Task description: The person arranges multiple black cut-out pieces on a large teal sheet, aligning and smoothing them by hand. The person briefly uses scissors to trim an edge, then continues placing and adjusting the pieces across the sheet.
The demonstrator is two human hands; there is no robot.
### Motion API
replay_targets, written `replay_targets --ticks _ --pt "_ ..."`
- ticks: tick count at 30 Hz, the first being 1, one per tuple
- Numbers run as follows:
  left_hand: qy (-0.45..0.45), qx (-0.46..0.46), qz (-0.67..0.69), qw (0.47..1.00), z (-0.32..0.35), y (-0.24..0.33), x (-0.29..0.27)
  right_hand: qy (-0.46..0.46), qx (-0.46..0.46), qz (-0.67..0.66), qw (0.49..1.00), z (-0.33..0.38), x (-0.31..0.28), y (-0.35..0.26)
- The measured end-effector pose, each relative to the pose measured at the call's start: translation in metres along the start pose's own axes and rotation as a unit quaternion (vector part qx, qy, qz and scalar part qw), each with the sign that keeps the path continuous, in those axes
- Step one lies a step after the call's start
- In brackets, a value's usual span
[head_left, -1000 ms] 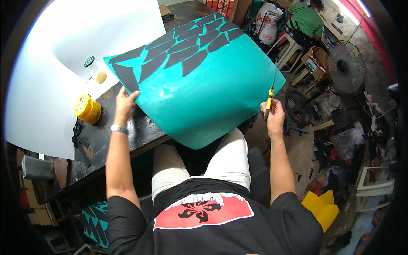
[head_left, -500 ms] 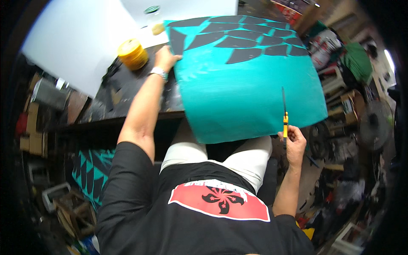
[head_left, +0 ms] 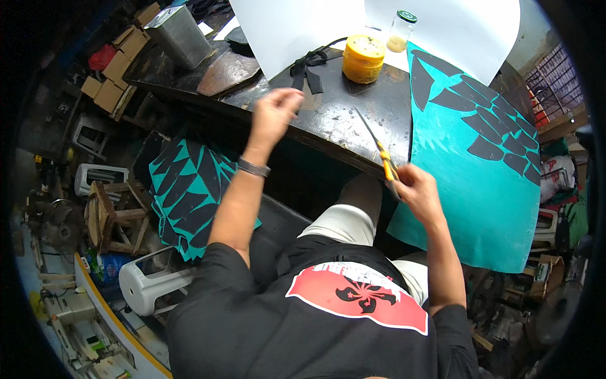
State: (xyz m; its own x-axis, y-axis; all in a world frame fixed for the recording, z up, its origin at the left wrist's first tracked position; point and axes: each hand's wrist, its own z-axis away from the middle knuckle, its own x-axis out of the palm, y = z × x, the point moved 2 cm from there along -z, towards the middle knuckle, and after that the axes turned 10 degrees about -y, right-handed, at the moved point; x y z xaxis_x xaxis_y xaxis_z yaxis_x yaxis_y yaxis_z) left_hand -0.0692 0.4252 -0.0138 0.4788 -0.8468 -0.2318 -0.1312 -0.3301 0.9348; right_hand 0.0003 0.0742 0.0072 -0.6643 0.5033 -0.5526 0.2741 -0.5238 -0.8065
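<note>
Table: dark top, across upper centre of frame; a likely firm backing for anything laid flat.
Teal sheet: right of frame, upper part on the table, sheet hanging past the front edge; probably sags, so best steadied by hand before any blade meets it.
Stacked teal pieces: left of frame, below table height; well apart, best kept there.
Dark shapes: upper right, on the sheet; outlines probably deserve slow, close tracking.
Left hand: upper centre, nothing seen in it; fingers blurred, cannot tell whether thumb meets them.
Right hand: right of centre, fingers clamped on handles.
Yellow-handled scissors: centre, pointing up-left; tips best kept off the teal.
</note>
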Motion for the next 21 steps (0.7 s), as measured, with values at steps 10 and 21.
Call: replay_targets --ticks 10,21 --pt "0.198 -0.239 -0.345 0.886 -0.146 -0.073 -0.183 0.074 0.019 0.206 0.976 -0.171 0.043 -0.071" --pt "0.138 -0.328 -0.276 0.893 -0.264 -0.168 -0.213 0.132 -0.039 0.303 0.943 -0.195 0.060 -0.092"
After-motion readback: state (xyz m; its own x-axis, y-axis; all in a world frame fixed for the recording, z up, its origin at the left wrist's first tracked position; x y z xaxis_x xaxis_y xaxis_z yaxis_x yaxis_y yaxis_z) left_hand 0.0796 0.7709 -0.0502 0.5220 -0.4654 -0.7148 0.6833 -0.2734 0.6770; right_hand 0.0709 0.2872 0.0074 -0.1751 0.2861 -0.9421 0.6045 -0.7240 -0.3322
